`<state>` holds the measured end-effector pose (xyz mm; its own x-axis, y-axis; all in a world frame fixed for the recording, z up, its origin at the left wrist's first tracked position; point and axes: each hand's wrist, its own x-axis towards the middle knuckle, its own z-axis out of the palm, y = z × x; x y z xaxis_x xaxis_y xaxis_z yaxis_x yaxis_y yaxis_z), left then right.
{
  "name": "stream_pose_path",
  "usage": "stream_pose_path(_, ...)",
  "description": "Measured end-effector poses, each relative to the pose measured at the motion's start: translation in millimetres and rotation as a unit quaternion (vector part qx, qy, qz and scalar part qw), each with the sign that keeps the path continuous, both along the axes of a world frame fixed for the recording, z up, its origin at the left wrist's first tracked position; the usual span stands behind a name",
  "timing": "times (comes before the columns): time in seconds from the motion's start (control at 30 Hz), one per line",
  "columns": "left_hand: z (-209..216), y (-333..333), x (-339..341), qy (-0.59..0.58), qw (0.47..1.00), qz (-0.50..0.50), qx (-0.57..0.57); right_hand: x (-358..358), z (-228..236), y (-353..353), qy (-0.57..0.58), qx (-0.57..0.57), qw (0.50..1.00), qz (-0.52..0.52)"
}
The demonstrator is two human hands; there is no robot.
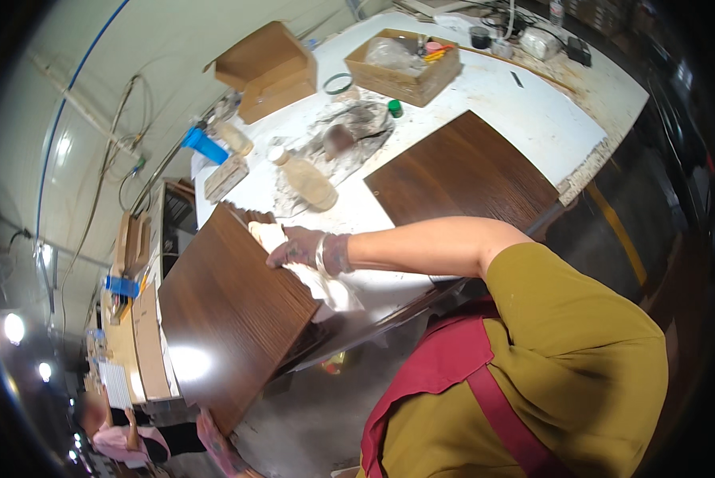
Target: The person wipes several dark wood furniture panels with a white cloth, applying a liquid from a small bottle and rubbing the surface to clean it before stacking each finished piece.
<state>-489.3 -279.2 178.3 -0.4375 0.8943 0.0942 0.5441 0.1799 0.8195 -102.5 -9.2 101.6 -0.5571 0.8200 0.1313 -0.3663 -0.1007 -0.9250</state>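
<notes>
A dark brown wood-grain panel is held tilted at the left, over the table's near edge. My right hand, in a stained purple-grey glove with a white band at the wrist, is closed on a white cloth against the panel's upper right edge. My left hand, in a pinkish patterned glove, grips the panel's lower edge; its fingers are partly hidden. Another brown wood panel lies flat on the white table to the right.
A cloudy plastic bottle and a stained rag lie beyond the panels. Farther back are an open cardboard box, a box of supplies, a tape roll and a green cap. Another person works at lower left.
</notes>
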Motion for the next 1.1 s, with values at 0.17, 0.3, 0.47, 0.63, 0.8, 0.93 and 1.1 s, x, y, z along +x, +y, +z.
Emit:
stream_pose_path(0.17,-22,-105,2,-0.065,0.973,0.220,-0.038,86,1,-62,-0.144,0.315,0.933,-0.099)
stream_pose_path(0.3,-21,-84,128,0.034,0.997,0.034,0.053,209,43,-103,0.004,-0.068,0.993,-0.101)
stream_pose_path(0.47,-64,-5,251,-0.099,0.980,-0.153,0.081,359,34,-130,-0.089,-0.046,0.979,-0.177)
stream_pose_path(0.63,-88,63,372,-0.465,0.880,-0.099,0.006,448,-9,-154,-0.184,-0.051,0.928,-0.321)
stream_pose_path(0.8,-124,109,426,-0.373,0.911,-0.175,-0.016,560,4,-158,-0.215,-0.010,0.880,-0.424)
stream_pose_path(0.93,-136,143,450,-0.468,0.869,-0.108,-0.123,551,52,-182,-0.206,0.039,0.866,-0.455)
stream_pose_path(1.1,-168,175,442,-0.512,0.827,-0.122,-0.200,503,23,-148,-0.474,0.033,0.807,-0.351)
